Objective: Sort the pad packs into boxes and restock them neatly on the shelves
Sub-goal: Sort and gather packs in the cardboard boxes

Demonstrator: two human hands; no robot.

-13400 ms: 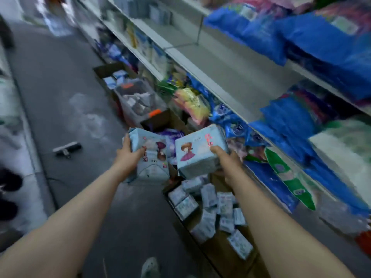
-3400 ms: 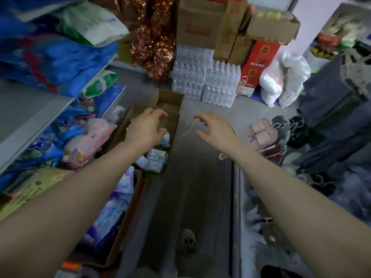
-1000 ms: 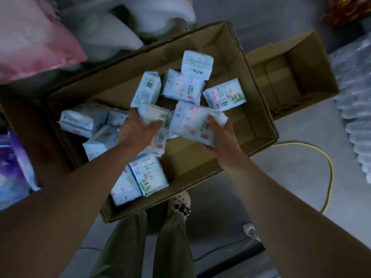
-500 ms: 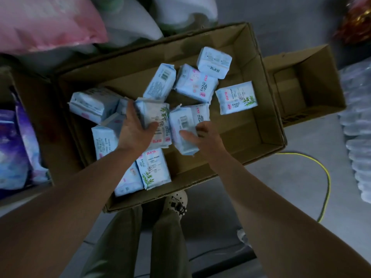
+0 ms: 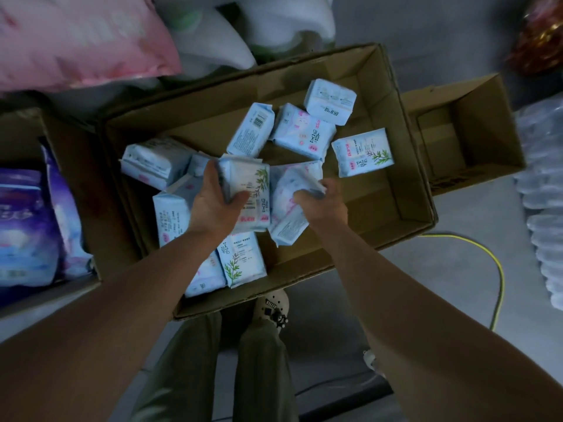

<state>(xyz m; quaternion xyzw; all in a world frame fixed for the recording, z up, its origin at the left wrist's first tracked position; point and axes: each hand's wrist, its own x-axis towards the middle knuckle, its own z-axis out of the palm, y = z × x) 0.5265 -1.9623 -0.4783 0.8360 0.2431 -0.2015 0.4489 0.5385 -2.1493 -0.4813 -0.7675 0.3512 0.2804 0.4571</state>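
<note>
A long open cardboard box (image 5: 405,166) lies on the floor below me, holding several small pale-blue pad packs (image 5: 301,132) scattered loose. My left hand (image 5: 213,205) grips an upright pack with a green leaf print (image 5: 253,190) over the box's middle. Right beside it, my right hand (image 5: 323,202) clutches a pink-and-white pack (image 5: 289,214), tilted so its end points down toward me. The two held packs touch each other. More packs lie under my left forearm at the near end of the box.
A smaller cardboard box (image 5: 469,129) stands at the right. Another box on the left holds large purple packs (image 5: 27,226). Pink (image 5: 76,41) and white bags lie beyond. A yellow cable (image 5: 493,269) curves on the grey floor; bottled water packs (image 5: 545,208) sit far right. My foot is below the box.
I turned from the shelf aisle and bent over this box. In the last second my right hand turned its pack over and brought it against the pack in my left hand.
</note>
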